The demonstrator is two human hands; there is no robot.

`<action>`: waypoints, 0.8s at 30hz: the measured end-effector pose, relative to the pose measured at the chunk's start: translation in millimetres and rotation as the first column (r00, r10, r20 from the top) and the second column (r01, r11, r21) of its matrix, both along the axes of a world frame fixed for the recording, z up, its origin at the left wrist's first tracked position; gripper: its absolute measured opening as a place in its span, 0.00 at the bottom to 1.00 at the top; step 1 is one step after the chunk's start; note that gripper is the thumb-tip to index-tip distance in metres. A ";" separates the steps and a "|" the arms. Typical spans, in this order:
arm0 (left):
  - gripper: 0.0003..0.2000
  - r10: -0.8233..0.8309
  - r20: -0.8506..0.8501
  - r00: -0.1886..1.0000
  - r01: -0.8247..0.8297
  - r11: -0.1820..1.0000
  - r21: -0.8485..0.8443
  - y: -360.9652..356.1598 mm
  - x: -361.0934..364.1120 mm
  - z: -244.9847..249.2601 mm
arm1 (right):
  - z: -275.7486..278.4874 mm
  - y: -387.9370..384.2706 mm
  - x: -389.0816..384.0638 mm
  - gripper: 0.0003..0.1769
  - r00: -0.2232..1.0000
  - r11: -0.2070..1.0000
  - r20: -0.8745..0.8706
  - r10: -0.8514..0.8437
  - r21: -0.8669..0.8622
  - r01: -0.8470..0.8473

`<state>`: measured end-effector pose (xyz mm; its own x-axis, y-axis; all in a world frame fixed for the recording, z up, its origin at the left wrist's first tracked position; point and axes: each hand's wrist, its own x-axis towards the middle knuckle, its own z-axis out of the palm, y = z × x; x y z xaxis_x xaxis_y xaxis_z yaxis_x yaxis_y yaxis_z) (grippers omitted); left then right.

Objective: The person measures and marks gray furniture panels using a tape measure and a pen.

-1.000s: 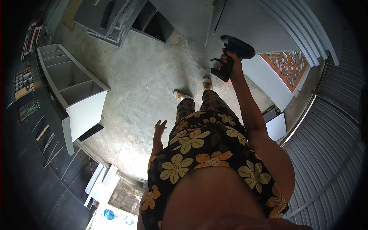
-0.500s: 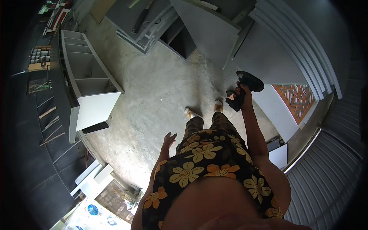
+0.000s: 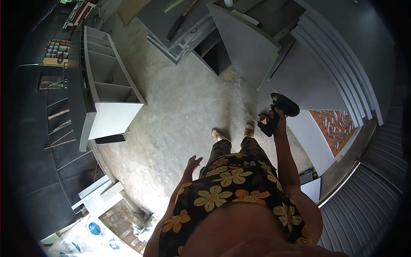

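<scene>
Here, in the head view, the right grip (image 3: 280,122) is closed around the handle of a dark cordless drill (image 3: 287,106), held up over the right side of the concrete floor (image 3: 180,107), forward of the person's shoes (image 3: 219,135). The left grip (image 3: 195,163) hangs open, fingers loosely bent, beside the patterned trousers and well apart from the drill. A flowered top (image 3: 233,176) covers the torso.

Along the floor's left edge stands a compartmented cabinet (image 3: 115,122) with a white end panel. At the far edge, a dark-handled tool (image 3: 175,29) lies on stacked grey boards (image 3: 154,17). Near the drill, toward the floor's far right corner, large grey panels (image 3: 310,81) stand, and an orange lattice panel (image 3: 334,128) sits at the right edge. Corrugated metal (image 3: 364,210) fills the near right corner; printed sheeting (image 3: 94,240) brightens the near left one.
</scene>
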<state>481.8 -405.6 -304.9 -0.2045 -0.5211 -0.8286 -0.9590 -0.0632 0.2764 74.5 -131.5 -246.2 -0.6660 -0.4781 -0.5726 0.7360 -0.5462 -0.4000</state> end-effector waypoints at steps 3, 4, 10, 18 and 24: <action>0.42 0.033 0.035 0.999 -0.035 0.998 0.050 0.9 5.6 2.3 | -2.4 -0.9 1.3 0.19 1.000 1.000 0.000 -0.006 0.000 0.006; 0.42 0.038 0.037 0.999 -0.039 0.998 0.051 1.3 7.4 0.7 | -3.3 -0.9 1.5 0.19 1.000 1.000 0.005 -0.006 -0.002 0.006; 0.42 0.055 0.017 0.998 -0.056 0.997 0.059 1.1 1.6 3.4 | 2.4 -3.9 4.6 0.18 1.000 1.000 0.011 0.005 0.017 -0.005; 0.42 0.077 -0.022 0.997 -0.076 0.996 0.040 -1.0 -6.8 0.6 | -0.4 -6.7 9.0 0.17 0.999 1.000 0.025 0.020 -0.002 -0.020; 0.42 0.064 0.013 0.998 -0.064 0.996 0.054 2.4 -7.4 7.6 | -0.7 -6.4 10.4 0.17 0.999 0.999 0.019 0.035 0.021 -0.035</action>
